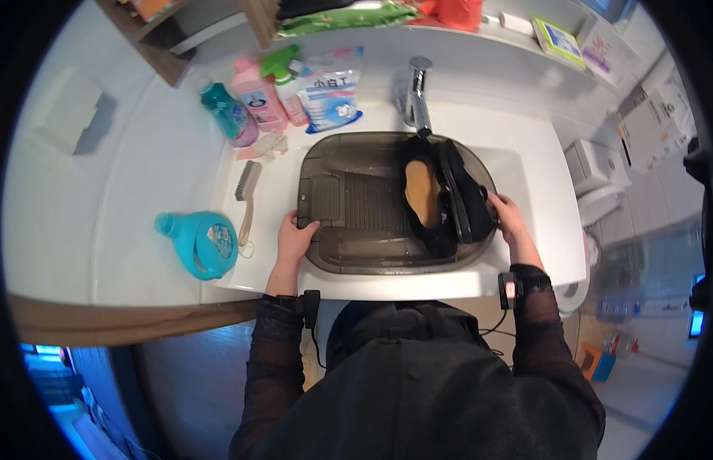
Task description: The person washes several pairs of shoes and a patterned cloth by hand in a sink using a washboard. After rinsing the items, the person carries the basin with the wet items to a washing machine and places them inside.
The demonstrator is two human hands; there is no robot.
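A translucent brown-grey plastic washbasin (371, 198) with a ribbed washboard floor rests over the white sink, under the faucet. My left hand (294, 237) grips its left rim, thumb on top. At the right rim is my right hand (509, 217), holding the edge close to the shoes; its fingertips are partly hidden. Two black shoes lie side by side in the basin's right part. One shoe (421, 192) is upright, showing a tan insole. The other shoe (470, 198) is tipped on its side against it, with its sole edge showing.
A chrome faucet (420, 98) overhangs the basin's back rim. To the left lie a scrub brush (250, 198) and a teal detergent jug (204, 244). Behind stand a green-pink bottle (230, 115), pink bottle (261, 98), spray bottle (287, 86) and detergent bag (332, 92).
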